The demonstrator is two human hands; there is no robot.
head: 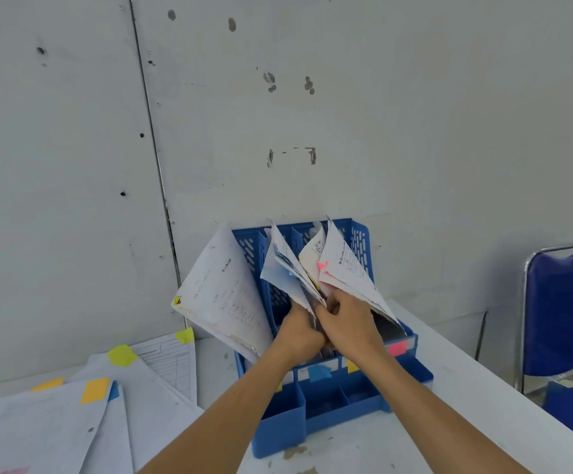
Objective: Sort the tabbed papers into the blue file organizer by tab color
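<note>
Grey-white wall (pixel 415 114) filled bkgd, scuffed w/ dark marks; vertical panel seam (pixel 152 131) ran down left side. White table (pixel 483 405) stood against it, surface stained. Blue padded chair (pixel 562 313) w/ chrome frame sat at right. Light flat, even.

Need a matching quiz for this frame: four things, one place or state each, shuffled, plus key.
Things
1. chair
2. loose sheets
3. pink label
4. right hand

Places or states
A. flat on the table, left of the organizer
B. gripping papers above the organizer
C. far right, beside the table
D. front of the organizer, right end

Pairs: 1-C, 2-A, 3-D, 4-B
</note>
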